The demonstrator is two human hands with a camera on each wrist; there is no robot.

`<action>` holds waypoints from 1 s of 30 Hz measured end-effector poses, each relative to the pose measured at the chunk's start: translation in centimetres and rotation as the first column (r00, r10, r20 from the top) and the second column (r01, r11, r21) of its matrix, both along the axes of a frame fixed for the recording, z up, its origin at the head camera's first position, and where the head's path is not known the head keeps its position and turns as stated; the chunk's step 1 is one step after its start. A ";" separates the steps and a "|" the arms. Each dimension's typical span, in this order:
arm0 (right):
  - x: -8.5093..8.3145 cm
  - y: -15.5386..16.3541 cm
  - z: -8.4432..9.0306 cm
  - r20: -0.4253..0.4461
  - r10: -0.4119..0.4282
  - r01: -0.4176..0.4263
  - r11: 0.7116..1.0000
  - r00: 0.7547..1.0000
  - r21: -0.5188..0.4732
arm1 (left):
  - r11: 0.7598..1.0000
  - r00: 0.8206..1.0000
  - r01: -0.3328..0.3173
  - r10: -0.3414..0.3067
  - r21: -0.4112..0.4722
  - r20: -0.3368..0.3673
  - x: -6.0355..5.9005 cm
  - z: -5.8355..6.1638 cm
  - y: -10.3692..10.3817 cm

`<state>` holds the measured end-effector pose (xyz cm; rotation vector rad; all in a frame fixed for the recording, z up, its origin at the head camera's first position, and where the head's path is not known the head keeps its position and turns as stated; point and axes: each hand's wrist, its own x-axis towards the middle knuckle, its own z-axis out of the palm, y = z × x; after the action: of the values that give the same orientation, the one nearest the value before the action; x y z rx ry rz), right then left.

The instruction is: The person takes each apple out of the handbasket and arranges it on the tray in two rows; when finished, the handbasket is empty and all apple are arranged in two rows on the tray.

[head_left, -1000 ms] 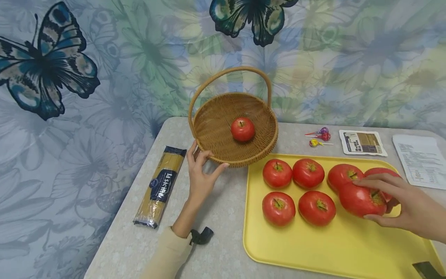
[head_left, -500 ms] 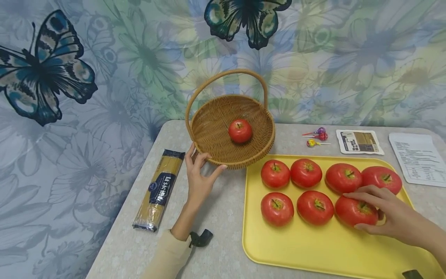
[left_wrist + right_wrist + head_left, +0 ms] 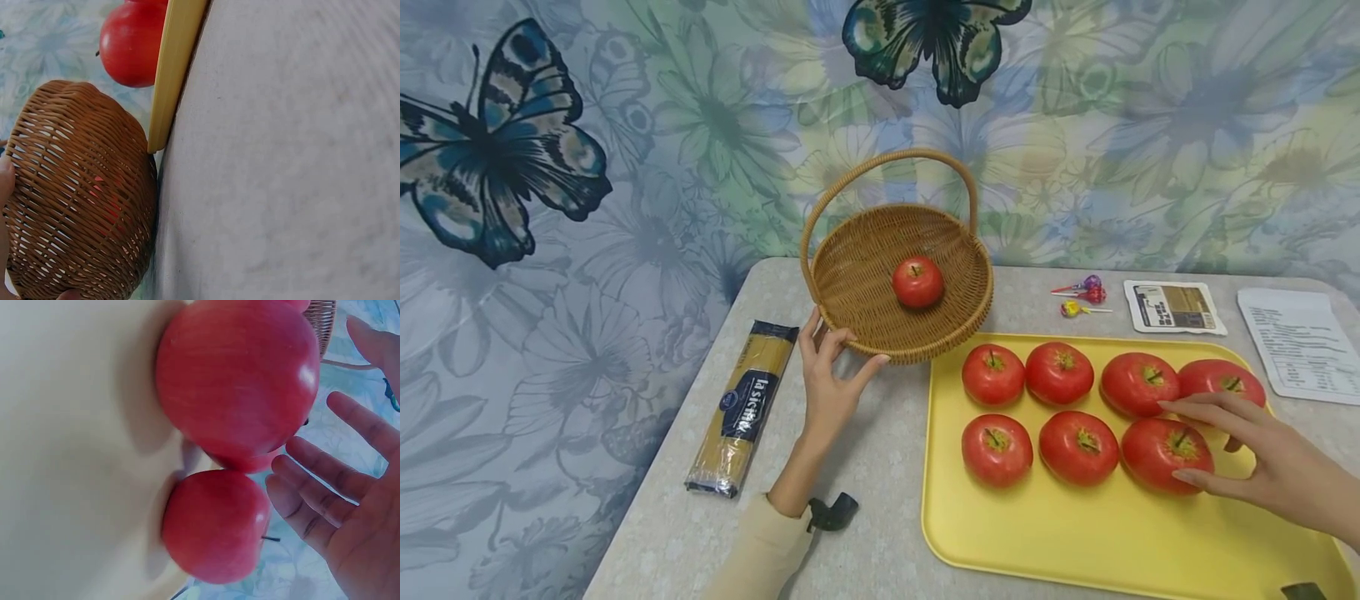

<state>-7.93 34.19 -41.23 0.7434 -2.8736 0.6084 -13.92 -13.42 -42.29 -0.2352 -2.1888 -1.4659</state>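
Resting on the near rim of the wicker basket (image 3: 898,267), your left hand (image 3: 829,379) pinches the weave between thumb and curled fingers; the left wrist view shows the basket's woven side and a fingertip at its edge. One apple (image 3: 917,282) lies inside the basket, roughly at the centre of its floor. The basket stands on the grey table (image 3: 865,467), touching the far left corner of the yellow tray (image 3: 1075,542). Your right hand (image 3: 1262,458) hovers with fingers spread and straight over the near right apple (image 3: 1165,454) on the tray, gripping nothing; from the right wrist view the fingers stand just apart from the fruit's skin. Six more apples sit on the tray in two rows: four in the far row, three in the near row counting the one under your hand. Left of the basket lies a packet of spaghetti (image 3: 742,407). Behind the tray lie lollipops (image 3: 1084,296), a small printed sachet (image 3: 1174,307) and a sheet of paper (image 3: 1300,343). A butterfly-patterned cloth (image 3: 625,125) hangs behind the table.
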 end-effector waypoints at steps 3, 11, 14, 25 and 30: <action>-0.3 -0.7 0.9 -0.023 0.033 -0.034 0.999 0.999 -0.034 | 1.000 1.000 0.003 -0.003 -0.001 0.003 0.1 0.0 0.0; -3.1 -4.8 4.7 -0.049 0.166 -0.170 0.981 0.985 -0.090 | 1.000 1.000 -0.003 0.003 -0.001 0.006 0.1 0.1 -0.1; -4.6 -6.5 5.9 -0.018 0.202 -0.203 0.976 0.979 -0.076 | 1.000 1.000 0.002 -0.002 0.004 0.004 0.0 0.2 0.0; -12.9 -13.5 7.2 0.068 0.333 -0.316 0.930 0.940 -0.190 | 1.000 1.000 0.000 0.000 0.005 0.007 0.0 0.1 -0.1; -16.9 -17.3 7.2 0.166 0.377 -0.312 0.894 0.911 -0.320 | 1.000 1.000 0.001 -0.001 0.004 -0.001 -0.1 0.0 -0.1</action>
<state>-24.78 16.88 -34.07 1.2199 -2.7610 1.1979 -14.00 -13.54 -42.27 -0.2353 -2.1848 -1.4699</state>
